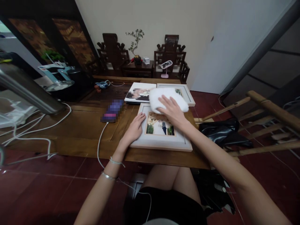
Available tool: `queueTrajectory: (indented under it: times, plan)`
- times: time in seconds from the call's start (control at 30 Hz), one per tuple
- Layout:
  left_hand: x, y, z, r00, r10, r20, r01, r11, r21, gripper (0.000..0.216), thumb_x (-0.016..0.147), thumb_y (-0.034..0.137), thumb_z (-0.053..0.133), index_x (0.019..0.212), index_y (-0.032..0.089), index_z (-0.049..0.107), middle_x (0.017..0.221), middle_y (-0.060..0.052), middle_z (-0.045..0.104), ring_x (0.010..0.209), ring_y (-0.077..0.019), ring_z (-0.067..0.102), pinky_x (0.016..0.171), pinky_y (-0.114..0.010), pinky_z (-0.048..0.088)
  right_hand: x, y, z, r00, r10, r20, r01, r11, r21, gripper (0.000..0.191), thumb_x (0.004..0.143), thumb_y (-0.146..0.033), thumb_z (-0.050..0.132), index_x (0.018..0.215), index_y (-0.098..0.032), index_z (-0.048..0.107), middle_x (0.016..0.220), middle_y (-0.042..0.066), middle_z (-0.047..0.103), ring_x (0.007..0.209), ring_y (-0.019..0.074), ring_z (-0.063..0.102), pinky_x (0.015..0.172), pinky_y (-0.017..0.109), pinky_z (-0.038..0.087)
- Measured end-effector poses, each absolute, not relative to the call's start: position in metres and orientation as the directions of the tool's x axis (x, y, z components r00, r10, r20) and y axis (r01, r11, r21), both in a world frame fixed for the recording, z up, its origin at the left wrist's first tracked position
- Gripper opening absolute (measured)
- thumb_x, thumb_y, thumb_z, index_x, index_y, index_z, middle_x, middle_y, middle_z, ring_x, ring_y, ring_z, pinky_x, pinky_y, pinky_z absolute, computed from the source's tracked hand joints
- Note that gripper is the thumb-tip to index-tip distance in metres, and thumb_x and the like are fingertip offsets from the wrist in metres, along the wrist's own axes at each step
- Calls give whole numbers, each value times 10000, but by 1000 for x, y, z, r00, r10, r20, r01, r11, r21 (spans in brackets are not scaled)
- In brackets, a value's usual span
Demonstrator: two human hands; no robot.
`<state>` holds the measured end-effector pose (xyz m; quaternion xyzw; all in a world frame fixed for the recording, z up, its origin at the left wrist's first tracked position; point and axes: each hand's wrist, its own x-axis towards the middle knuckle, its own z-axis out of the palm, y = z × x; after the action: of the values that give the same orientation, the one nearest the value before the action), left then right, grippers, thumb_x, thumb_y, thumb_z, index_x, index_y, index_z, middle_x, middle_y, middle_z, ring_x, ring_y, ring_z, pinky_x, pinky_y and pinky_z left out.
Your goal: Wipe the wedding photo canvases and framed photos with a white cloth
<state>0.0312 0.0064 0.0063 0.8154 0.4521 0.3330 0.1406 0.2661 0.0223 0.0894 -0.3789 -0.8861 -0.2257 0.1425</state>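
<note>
A white-framed photo [161,142] lies flat on the low wooden table [82,131] in front of me. My left hand [135,127] rests on the frame's left border, fingers stretched flat and holding nothing. My right hand [172,111] presses flat on a folded white cloth [167,95] lying over the frame's top edge. Behind it lie an unframed photo print [140,92] and a second white frame [185,92], partly covered by the cloth.
A phone [112,111] with a white charging cable [99,147] lies on the table to the left. White cables [35,128] trail further left. A wooden chair [264,125] with a black bag [222,131] stands at right. Dark carved chairs stand by the far wall.
</note>
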Motion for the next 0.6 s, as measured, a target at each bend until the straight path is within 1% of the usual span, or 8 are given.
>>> queueTrajectory:
  times: [0.07, 0.17, 0.27, 0.37, 0.47, 0.6]
  plan:
    - [30, 7, 6, 370, 827, 424, 633, -558, 536, 542, 787, 44, 359, 1300, 113, 521, 1378, -132, 499, 1356, -244, 355, 1141, -479, 266, 242, 39, 86, -765, 564, 312, 644, 687, 338, 311, 924, -143, 411, 1181, -242, 555, 1419, 114, 443, 1374, 283, 277, 1065, 530, 234]
    - [30, 6, 6, 373, 825, 425, 645, -559, 520, 565, 755, 22, 371, 1278, 146, 548, 1345, -104, 535, 1342, -243, 378, 1138, -485, 276, 222, 57, 75, -797, 572, 193, 602, 731, 321, 294, 947, -172, 380, 1169, -229, 563, 1339, 113, 523, 1327, 260, 353, 1042, 469, 250]
    - [31, 5, 8, 385, 817, 430, 656, -569, 495, 557, 740, 8, 368, 1240, 137, 577, 1335, -104, 546, 1341, -239, 383, 1138, -474, 283, 218, 61, 68, -767, 618, 174, 641, 721, 263, 301, 949, -161, 362, 1168, -216, 560, 1286, 119, 563, 1288, 243, 398, 989, 412, 282]
    - [30, 5, 8, 403, 809, 429, 638, -584, 502, 548, 733, 0, 356, 1221, 102, 584, 1337, -130, 542, 1348, -246, 375, 1136, -475, 284, 224, 55, 73, -728, 667, 158, 683, 689, 241, 273, 932, -155, 398, 1136, -197, 574, 1189, 131, 615, 1208, 252, 471, 922, 378, 303]
    - [30, 6, 7, 400, 816, 418, 617, -577, 535, 564, 725, -7, 357, 1230, 112, 577, 1328, -122, 552, 1343, -248, 383, 1133, -489, 285, 243, 46, 84, -671, 731, 127, 734, 630, 253, 245, 904, -136, 433, 1071, -182, 606, 1031, 129, 664, 1026, 249, 571, 846, 353, 315]
    - [31, 7, 5, 371, 825, 426, 612, -562, 556, 549, 732, -1, 367, 1203, 160, 599, 1290, -83, 588, 1318, -238, 420, 1127, -493, 299, 286, 37, 96, -592, 801, 87, 781, 543, 309, 353, 833, -30, 419, 1080, -191, 615, 900, 109, 685, 857, 221, 600, 753, 325, 308]
